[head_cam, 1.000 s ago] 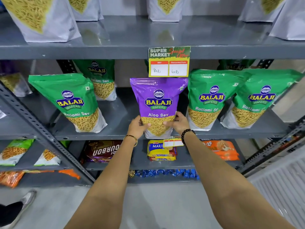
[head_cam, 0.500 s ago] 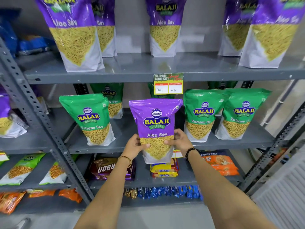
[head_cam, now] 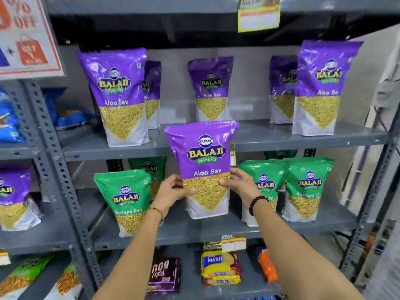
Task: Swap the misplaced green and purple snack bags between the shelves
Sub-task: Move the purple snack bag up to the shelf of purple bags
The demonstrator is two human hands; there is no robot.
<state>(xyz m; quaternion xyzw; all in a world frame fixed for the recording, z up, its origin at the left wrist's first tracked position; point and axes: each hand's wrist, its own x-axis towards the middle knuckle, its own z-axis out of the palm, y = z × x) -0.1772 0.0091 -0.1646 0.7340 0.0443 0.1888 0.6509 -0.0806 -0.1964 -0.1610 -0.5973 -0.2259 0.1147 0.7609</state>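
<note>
I hold a purple Aloo Sev bag (head_cam: 203, 161) upright in the air in front of the shelves, its top level with the upper shelf's edge. My left hand (head_cam: 171, 191) grips its lower left side and my right hand (head_cam: 240, 187) its lower right side. Several purple Aloo Sev bags (head_cam: 118, 96) stand on the upper shelf (head_cam: 270, 146), with a gap at its front middle. Green Ratlami Sev bags (head_cam: 127, 200) stand on the shelf below (head_cam: 194, 234), some to the left and two (head_cam: 305, 187) to the right of my hands.
Biscuit packs (head_cam: 220, 267) and a dark Bourbon pack (head_cam: 164, 276) lie on the bottom shelf. A perforated grey upright (head_cam: 58, 169) divides off the left bay, which holds more bags. A yellow price tag (head_cam: 258, 16) hangs from the top shelf edge. A sale poster (head_cam: 26, 35) is upper left.
Both hands have lifted the purple bag off the green-bag shelf and raised it toward the upper shelf. My view has tilted upward, bringing the whole purple row into sight.
</note>
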